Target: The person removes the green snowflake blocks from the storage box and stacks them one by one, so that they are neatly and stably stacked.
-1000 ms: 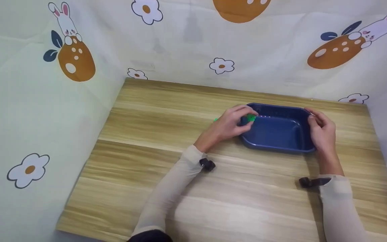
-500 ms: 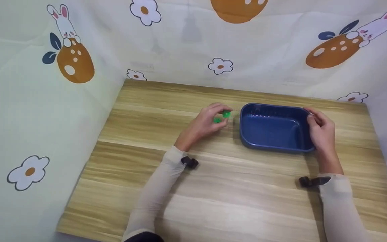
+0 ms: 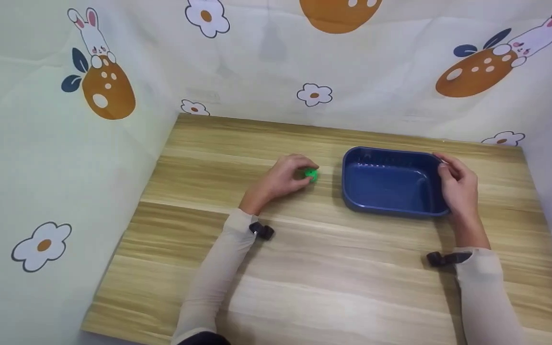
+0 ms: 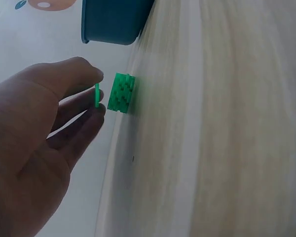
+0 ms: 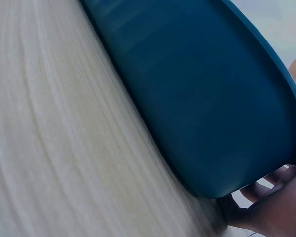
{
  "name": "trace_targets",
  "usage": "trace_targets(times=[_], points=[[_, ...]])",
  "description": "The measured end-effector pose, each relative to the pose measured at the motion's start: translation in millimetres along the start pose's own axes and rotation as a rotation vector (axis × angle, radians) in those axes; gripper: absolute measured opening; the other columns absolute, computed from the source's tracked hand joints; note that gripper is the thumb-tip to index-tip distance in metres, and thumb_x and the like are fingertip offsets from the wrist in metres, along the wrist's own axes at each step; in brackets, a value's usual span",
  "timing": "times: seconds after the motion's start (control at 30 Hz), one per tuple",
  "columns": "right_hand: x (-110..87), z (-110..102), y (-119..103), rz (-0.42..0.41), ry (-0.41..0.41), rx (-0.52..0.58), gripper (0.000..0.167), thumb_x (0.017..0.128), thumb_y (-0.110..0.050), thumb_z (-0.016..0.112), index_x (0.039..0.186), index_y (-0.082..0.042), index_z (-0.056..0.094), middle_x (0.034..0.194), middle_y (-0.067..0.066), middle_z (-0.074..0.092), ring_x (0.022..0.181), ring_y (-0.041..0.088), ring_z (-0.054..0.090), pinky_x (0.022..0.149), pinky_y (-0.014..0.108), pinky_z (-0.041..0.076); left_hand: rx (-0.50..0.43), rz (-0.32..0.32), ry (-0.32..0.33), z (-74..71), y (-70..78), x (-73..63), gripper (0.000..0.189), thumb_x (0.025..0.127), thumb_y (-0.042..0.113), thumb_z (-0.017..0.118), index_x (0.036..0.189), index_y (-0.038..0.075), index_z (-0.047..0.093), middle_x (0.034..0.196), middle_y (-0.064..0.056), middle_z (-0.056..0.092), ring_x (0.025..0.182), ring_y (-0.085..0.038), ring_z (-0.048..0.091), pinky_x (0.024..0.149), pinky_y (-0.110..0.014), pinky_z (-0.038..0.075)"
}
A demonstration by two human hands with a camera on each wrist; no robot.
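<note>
My left hand is left of the blue bin, its fingers and thumb pinching a thin flat green piece, seen edge-on in the left wrist view. Just beyond that piece, a small gap away, a notched green block stands on the table. From the head view the two green things overlap, and the hand hides part of them. The rectangular blue bin rests upright on the table. Its right end is gripped by my right hand, with the thumb at the rim and fingers round the far corner.
The wood-grain table meets a patterned cloth backdrop along its back edge. Dark wrist cameras, the left one and the right one, sit at the sleeve cuffs.
My left hand has moved left from over the bin's left wall, carrying a green piece, and has come down at the green block. The right hand and bin stay put.
</note>
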State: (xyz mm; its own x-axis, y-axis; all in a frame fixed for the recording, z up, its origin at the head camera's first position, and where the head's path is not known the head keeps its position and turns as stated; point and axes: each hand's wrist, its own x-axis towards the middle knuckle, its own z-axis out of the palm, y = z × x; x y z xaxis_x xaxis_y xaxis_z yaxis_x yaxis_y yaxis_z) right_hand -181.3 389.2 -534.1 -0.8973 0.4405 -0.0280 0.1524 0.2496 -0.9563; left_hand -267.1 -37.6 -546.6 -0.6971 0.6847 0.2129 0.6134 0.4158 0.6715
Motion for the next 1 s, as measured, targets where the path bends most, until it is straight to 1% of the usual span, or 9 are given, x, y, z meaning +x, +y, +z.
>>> trace_targets(times=[0.1,0.2,0.33,0.57,0.8,1.0], points=[[-0.4,0.2,-1.4,0.003,-0.003,-0.005,0.036,0.109,-0.016,0.059,0.143,-0.013,0.072,0.106,-0.014,0.078,0.095,0.002,0.057,0.084,0.015,0.043,0.017,-0.014,-0.028,-0.4,-1.9,-0.5,0.030,0.100,0.014,0.076,0.127,0.001,0.076,0.125,-0.011,0.078,0.117,-0.026,0.070,0.107,-0.040,0.057],[-0.1,0.3,-2.1,0.005,-0.004,-0.007,0.036,0.109,-0.016,0.059,0.143,-0.013,0.072,0.106,-0.016,0.077,0.096,0.001,0.057,0.085,0.014,0.043,0.024,-0.027,-0.042,-1.1,-3.1,-0.7,0.030,0.100,0.014,0.076,0.128,0.003,0.077,0.125,-0.010,0.078,0.118,-0.025,0.069,0.107,-0.041,0.056],[0.8,0.6,-1.4,0.002,-0.002,-0.017,0.036,0.109,-0.016,0.059,0.143,-0.014,0.072,0.108,-0.016,0.077,0.098,0.000,0.058,0.086,0.014,0.043,0.020,-0.040,-0.061,-1.9,-3.7,-0.8,0.030,0.100,0.012,0.076,0.129,0.005,0.077,0.126,-0.008,0.078,0.118,-0.023,0.070,0.108,-0.040,0.056],[2.2,1.1,2.4,-0.013,0.002,-0.026,0.036,0.109,-0.016,0.059,0.142,-0.014,0.072,0.110,-0.016,0.077,0.098,0.000,0.058,0.086,0.014,0.043,0.008,-0.068,-0.086,-1.1,-4.1,-1.5,0.035,0.100,0.012,0.076,0.135,0.007,0.074,0.134,-0.006,0.076,0.123,-0.022,0.069,0.111,-0.040,0.054],[4.1,-0.2,5.1,0.000,-0.014,0.008,0.036,0.109,-0.016,0.060,0.143,-0.013,0.072,0.111,-0.018,0.078,0.101,-0.001,0.059,0.087,0.012,0.043,0.002,-0.067,-0.079,-0.4,-4.7,-2.8,0.036,0.101,0.013,0.075,0.136,0.007,0.073,0.135,-0.006,0.076,0.126,-0.022,0.068,0.114,-0.039,0.052],[5.1,-0.7,6.7,-0.020,-0.011,-0.003,0.036,0.109,-0.017,0.060,0.143,-0.013,0.072,0.108,-0.019,0.078,0.096,0.000,0.058,0.082,0.014,0.042,0.004,-0.076,-0.075,0.4,-3.9,-3.1,0.036,0.102,0.015,0.074,0.138,0.008,0.073,0.134,-0.006,0.076,0.122,-0.022,0.068,0.112,-0.040,0.054]])
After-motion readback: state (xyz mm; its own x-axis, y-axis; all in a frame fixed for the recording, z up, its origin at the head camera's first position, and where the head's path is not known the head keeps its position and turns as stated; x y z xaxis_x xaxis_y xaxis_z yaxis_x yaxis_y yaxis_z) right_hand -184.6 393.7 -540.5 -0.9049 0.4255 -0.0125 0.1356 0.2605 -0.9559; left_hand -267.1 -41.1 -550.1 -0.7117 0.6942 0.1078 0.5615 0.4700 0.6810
